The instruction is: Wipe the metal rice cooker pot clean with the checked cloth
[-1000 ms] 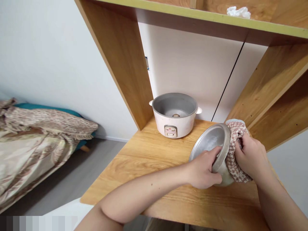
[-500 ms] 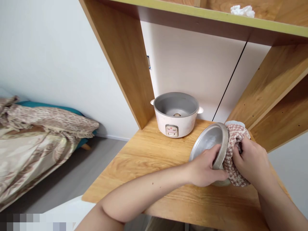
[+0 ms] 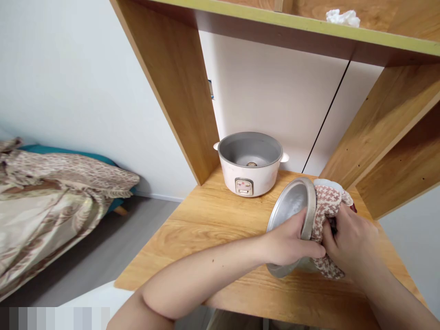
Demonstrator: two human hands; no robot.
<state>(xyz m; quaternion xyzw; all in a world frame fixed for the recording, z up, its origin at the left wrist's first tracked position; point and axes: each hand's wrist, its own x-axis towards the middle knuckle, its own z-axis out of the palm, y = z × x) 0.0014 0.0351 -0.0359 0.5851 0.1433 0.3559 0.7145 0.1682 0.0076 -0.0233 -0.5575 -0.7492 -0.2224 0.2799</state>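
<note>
A metal inner pot [image 3: 291, 206] is tipped on its side above the wooden desk [image 3: 220, 229], its mouth facing left. My left hand [image 3: 292, 243] grips its rim, thumb inside. My right hand [image 3: 350, 240] presses a brown-and-white houndstooth cloth [image 3: 326, 206] against the pot's outer wall and base, fingers closed on the cloth. A white rice cooker body [image 3: 250, 162] stands open and empty at the back of the desk, just beyond the pot.
Wooden shelf sides rise left [image 3: 175, 87] and right [image 3: 388, 119] of the desk, with a shelf above holding a crumpled white tissue [image 3: 343, 17]. A bed with a patterned blanket [image 3: 55, 197] lies at the left over a grey floor.
The pot has turned more upright and shifted slightly left and toward me. My right hand with the cloth has slid down and around the pot's outside.
</note>
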